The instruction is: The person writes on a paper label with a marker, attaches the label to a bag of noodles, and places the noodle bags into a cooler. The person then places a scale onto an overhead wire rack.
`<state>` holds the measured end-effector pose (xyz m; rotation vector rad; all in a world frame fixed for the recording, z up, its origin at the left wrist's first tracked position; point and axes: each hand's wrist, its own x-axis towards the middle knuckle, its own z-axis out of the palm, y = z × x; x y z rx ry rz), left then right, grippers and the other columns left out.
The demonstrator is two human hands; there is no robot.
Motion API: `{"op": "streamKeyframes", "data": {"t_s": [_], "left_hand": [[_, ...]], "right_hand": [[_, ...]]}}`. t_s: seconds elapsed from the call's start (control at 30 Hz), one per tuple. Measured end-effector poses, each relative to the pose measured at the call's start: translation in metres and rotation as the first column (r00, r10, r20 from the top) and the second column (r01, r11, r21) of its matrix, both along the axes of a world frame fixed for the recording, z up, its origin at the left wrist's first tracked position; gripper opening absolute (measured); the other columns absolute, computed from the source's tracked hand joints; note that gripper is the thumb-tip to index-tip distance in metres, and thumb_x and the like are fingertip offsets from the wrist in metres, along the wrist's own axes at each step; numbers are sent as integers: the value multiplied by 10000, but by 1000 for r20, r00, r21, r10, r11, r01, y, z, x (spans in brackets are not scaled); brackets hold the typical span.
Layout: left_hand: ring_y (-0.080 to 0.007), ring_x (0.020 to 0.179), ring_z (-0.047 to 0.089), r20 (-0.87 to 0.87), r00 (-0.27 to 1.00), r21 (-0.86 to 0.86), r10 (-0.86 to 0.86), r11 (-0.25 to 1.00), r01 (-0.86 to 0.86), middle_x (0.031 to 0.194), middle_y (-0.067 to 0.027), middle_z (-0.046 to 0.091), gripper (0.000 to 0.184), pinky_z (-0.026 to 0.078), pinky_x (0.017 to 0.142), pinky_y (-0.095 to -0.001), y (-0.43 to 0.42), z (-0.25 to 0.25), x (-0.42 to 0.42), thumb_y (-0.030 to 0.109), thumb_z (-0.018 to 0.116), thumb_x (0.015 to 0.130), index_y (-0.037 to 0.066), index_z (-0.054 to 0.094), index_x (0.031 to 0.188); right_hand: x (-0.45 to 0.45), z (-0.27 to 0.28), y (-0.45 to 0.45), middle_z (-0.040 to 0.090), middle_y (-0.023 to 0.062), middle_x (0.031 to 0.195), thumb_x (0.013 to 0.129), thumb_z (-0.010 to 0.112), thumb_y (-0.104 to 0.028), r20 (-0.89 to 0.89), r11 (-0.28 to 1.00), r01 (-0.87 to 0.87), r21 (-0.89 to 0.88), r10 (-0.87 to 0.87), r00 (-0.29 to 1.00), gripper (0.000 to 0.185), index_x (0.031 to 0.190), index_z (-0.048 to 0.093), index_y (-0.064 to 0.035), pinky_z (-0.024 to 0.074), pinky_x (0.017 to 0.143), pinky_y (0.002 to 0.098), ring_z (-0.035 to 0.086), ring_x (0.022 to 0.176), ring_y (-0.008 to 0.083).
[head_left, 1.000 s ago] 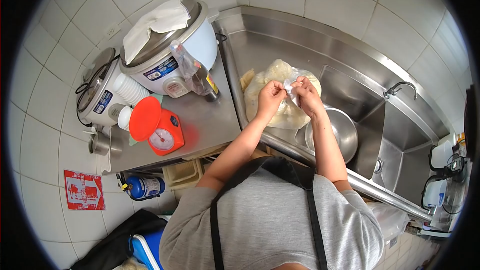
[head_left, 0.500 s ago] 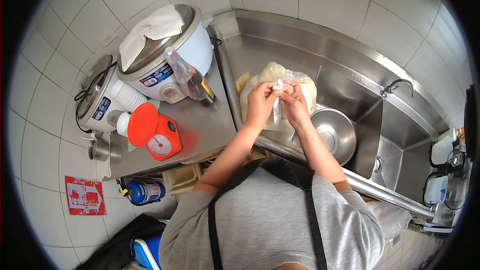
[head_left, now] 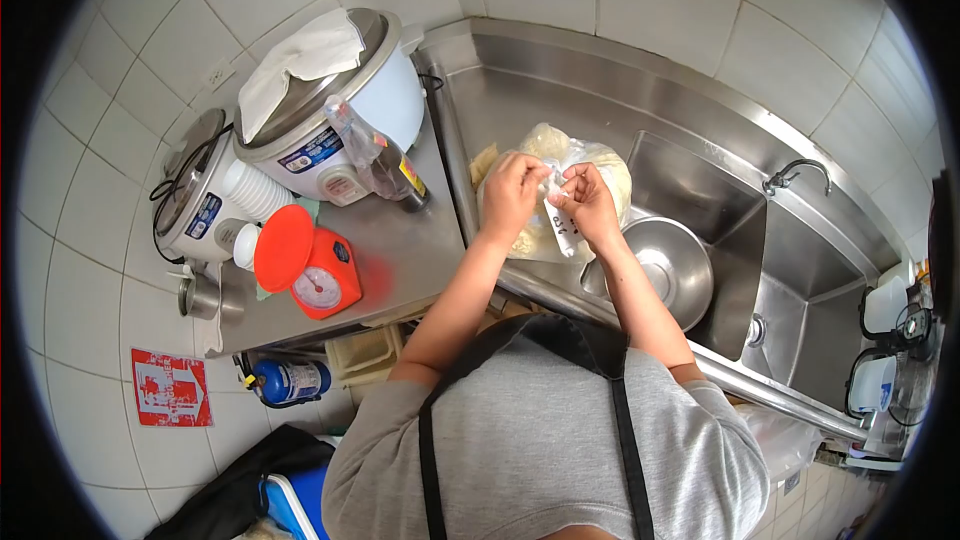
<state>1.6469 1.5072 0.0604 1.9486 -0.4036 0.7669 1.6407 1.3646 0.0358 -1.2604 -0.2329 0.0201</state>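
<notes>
A clear plastic bag [head_left: 608, 162] with pale, lumpy contents rests on the steel counter beside the sink. My left hand [head_left: 512, 195] is closed in a pinch at the gathered top of the bag; its fingertips partly hide what they grip. Close by on the right, my right hand [head_left: 588, 204] pinches a white strip [head_left: 563, 230] with dark handwriting, which hangs down over the front of the bag. Both hands cover part of the bag.
A steel bowl [head_left: 664, 270] sits at the sink's [head_left: 680, 180] left edge, with a faucet [head_left: 797, 176] behind. Left are a red kitchen scale [head_left: 325, 280], a bagged dark bottle [head_left: 385, 165], stacked white cups [head_left: 258, 192] and two rice cookers [head_left: 390, 90]. A steel rail [head_left: 560, 292] runs along the front.
My hands have drawn slightly apart, the left one shifting a little left and up. The white strip has tilted, its lower end swinging right, and its writing now shows more.
</notes>
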Motion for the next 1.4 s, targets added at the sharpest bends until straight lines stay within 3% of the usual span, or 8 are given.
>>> {"op": "streamKeyframes", "data": {"t_s": [0.3,0.47,0.67,0.83,1.0,1.13,1.17,1.4], "left_hand": [[-160,661,596,-97,995,-187,37,981,-55,767,-83,635,126,470,608,-286,5,9,39,115,648,842,3,592,834],[-162,805,608,-118,986,-200,121,969,-143,988,-110,626,271,488,713,-289,34,20,32,196,654,861,0,578,1033],[-111,873,576,-337,931,-259,139,937,-234,1014,-41,614,273,467,761,-262,94,-30,-39,199,610,898,25,576,1106],[-85,842,572,-395,868,-302,299,850,-431,928,-5,624,204,461,749,-235,104,-45,-155,209,564,926,46,623,1033],[-94,844,582,-515,702,-385,492,599,-702,926,-13,628,189,463,758,-237,115,-67,-275,183,552,929,37,617,1030],[-99,833,586,-553,513,-446,656,287,-848,939,-19,631,173,471,748,-244,109,-68,-404,167,526,939,46,615,1025],[-102,827,588,-565,483,-476,669,214,-853,943,-21,632,170,473,745,-246,106,-69,-435,163,519,940,49,614,1024],[-87,729,570,-606,-10,-349,796,-277,-895,823,-17,633,211,459,652,-232,126,-97,-599,208,481,955,53,623,940]], "right_hand": [[6,-15,-6,521,4,747,769,677,61,79,996,2,-93,5,997,340,1009,457,-39,419,613,209,495,661,52],[32,6,-59,600,82,1087,835,621,-27,361,912,258,-317,-136,923,363,1183,518,-58,465,840,318,573,1003,190],[81,4,-52,570,163,1132,729,619,-19,499,555,184,-811,493,713,366,1094,591,3,412,935,386,522,1074,346],[85,-1,-30,539,248,1167,732,583,-45,252,496,-36,-868,501,828,512,1233,484,-12,399,935,442,503,1094,405],[123,-46,-33,446,243,1336,832,504,-41,242,212,149,-966,526,815,535,1349,381,22,342,1033,412,436,1232,372],[112,-23,-22,554,252,1196,872,448,7,400,526,123,-841,454,796,418,1283,423,80,432,884,335,566,1072,313],[106,-5,-20,585,249,1133,894,444,-2,253,516,-88,-852,554,793,400,1283,416,88,458,828,318,599,976,277],[66,5,-19,604,223,1061,879,484,20,352,490,104,-865,448,822,381,1249,454,104,461,820,311,596,936,249]]}}
